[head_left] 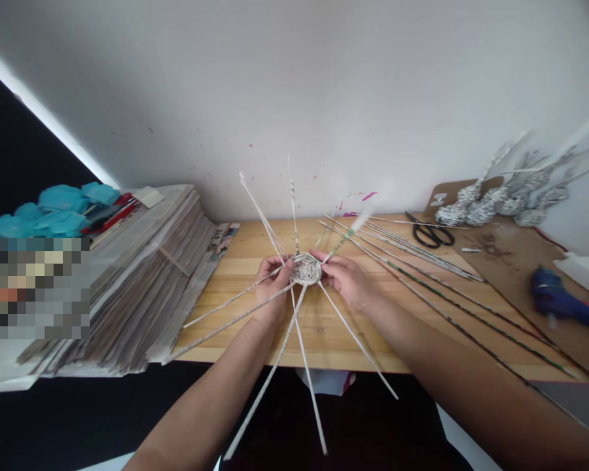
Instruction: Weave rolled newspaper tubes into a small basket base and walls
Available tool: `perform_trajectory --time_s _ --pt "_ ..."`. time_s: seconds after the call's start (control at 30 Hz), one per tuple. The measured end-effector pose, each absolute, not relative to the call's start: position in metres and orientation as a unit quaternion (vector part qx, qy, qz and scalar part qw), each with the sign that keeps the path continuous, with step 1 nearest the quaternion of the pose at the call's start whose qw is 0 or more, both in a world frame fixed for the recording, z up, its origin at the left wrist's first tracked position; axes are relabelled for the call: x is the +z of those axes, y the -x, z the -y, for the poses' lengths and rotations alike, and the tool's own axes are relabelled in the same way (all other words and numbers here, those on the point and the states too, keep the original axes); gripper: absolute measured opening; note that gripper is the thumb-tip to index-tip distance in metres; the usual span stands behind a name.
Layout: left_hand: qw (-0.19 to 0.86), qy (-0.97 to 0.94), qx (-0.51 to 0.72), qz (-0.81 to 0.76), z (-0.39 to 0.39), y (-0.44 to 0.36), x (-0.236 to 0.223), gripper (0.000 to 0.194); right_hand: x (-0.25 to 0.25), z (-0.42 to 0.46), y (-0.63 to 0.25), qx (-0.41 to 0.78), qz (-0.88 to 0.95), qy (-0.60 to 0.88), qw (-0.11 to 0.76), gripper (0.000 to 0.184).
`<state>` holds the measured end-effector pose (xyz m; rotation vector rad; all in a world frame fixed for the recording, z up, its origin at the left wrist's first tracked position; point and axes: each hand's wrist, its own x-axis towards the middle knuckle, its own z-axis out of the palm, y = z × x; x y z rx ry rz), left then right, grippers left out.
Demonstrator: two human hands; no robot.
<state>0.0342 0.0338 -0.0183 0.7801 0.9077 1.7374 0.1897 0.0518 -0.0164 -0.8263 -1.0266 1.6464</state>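
Note:
A small round woven disc of rolled newspaper (307,269) is held above the wooden table (255,248), with long paper spokes (265,383) sticking out in all directions. My left hand (273,282) pinches the disc's left edge. On the right edge, my right hand (346,278) has its fingers closed on the disc and on a paper tube that runs up to the right. The tip of that tube is blurred.
A tall stack of newspapers (142,288) fills the table's left side, with blue items (53,212) on top. Loose paper tubes (422,261), black scissors (432,234), woven paper pieces (495,199) and a blue glue gun (559,301) lie on the right. A white wall stands behind.

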Motion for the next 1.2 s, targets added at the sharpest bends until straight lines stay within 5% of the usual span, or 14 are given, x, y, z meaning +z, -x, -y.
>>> perform_trajectory --time_s 0.23,0.7,0.87,1.2 --pt "0.524 -0.381 0.667 -0.369 -0.026 -0.040 -0.013 0.032 -0.024 -0.053 -0.180 0.558 0.442 0.422 0.561 0.035" --pt "0.565 -0.374 0.641 -0.361 -0.026 -0.036 -0.022 0.047 -0.024 -0.060 -0.177 0.516 0.328 0.446 0.653 0.039" --pt "0.559 -0.365 0.649 -0.365 -0.026 -0.035 -0.021 0.047 -0.021 -0.060 -0.178 0.563 0.302 0.435 0.635 0.046" --pt "0.539 -0.400 0.628 -0.393 -0.023 -0.035 -0.019 0.042 -0.013 -0.059 -0.185 0.670 0.302 0.377 0.564 0.030"
